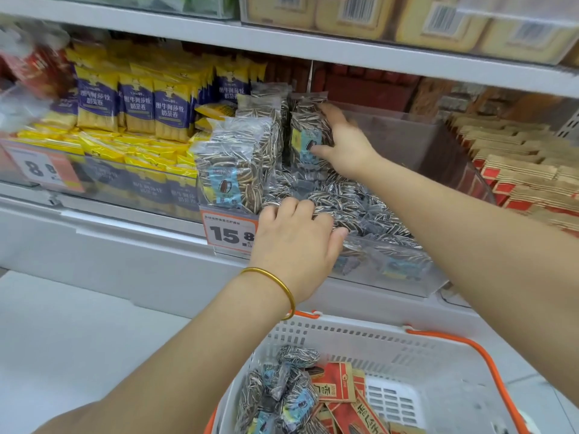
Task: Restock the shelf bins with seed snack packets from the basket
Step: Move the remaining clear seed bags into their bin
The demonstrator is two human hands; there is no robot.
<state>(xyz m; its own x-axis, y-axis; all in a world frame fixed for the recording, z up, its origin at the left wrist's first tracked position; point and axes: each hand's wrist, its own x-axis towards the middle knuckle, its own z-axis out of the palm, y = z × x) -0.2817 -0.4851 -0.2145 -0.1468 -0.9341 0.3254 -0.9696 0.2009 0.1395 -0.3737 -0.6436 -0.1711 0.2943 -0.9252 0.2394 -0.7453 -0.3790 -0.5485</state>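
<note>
A white shelving unit (131,255) fills most of the frame, its upper shelf board (313,48) running across the top. Pale grey floor (62,339) shows at lower left. The light is even and bright, casting soft shadows.

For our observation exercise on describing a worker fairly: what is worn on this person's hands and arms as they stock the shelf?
Both forearms are bare, with no sleeves in view and no gloves. The left hand has a thin, plain gold bangle round its wrist. The right hand shows no watch, ring or band.
</note>
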